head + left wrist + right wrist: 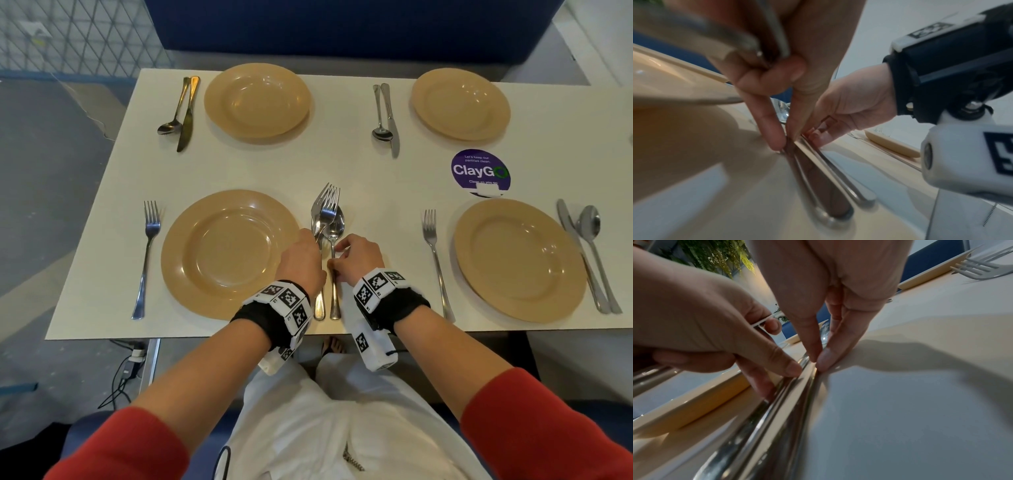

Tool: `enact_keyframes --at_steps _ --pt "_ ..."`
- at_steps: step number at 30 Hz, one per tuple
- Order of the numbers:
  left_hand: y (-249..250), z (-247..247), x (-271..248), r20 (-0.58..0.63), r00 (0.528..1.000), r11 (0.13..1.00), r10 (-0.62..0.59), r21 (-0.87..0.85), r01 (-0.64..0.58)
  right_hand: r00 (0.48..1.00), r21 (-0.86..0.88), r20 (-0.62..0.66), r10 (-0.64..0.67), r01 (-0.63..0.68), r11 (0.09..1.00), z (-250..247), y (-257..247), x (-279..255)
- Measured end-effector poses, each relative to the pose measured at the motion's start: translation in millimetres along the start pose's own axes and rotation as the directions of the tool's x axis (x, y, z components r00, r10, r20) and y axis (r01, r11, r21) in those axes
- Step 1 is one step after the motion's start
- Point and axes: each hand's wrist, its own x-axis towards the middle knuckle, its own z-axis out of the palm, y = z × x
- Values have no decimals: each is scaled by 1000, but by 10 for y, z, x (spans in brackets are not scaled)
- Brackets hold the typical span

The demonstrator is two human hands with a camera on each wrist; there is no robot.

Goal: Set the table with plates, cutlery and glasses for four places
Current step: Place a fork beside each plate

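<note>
Four tan plates lie on the white table (376,178). Just right of the near left plate (229,253), a knife (319,306) and a spoon (335,298) lie side by side on the table. My left hand (303,257) grips two forks (327,202) in its curled fingers. Its thumb and forefinger tips (777,142) touch the knife handle (818,186). My right hand (356,255) pinches the spoon handle (809,386) between thumb and forefinger (824,360). The forks' tines point away from me, above the spoon's bowl.
A fork (147,253) lies left of the near left plate. The near right plate (519,260) has a fork (433,260) and a knife with spoon (582,253). Both far plates (257,99) (460,102) have a spoon and knife beside them. A purple sticker (480,171) marks the table.
</note>
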Motion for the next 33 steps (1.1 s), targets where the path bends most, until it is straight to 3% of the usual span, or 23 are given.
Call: enact_keyframes --at_steps 19,25,27,30,33 --pt "49 -108 -72 -22 1000 997 13 -73 -15 1000 -28 -18 -20 19 999 -26 24 -2" --pt "83 -302 24 -76 997 968 -19 -249 0 991 44 -123 -59 65 997 -130 -4 11" --pt "117 -402 83 -37 998 892 -54 -450 32 978 116 -183 -98 121 986 -220 -87 15" --pt "157 -544 231 22 993 663 -114 -743 92 957 224 -241 -163 218 950 -353 -269 53" --pt "208 -681 350 82 994 457 -73 -883 106 957 258 -197 -213 260 931 -452 -514 116"
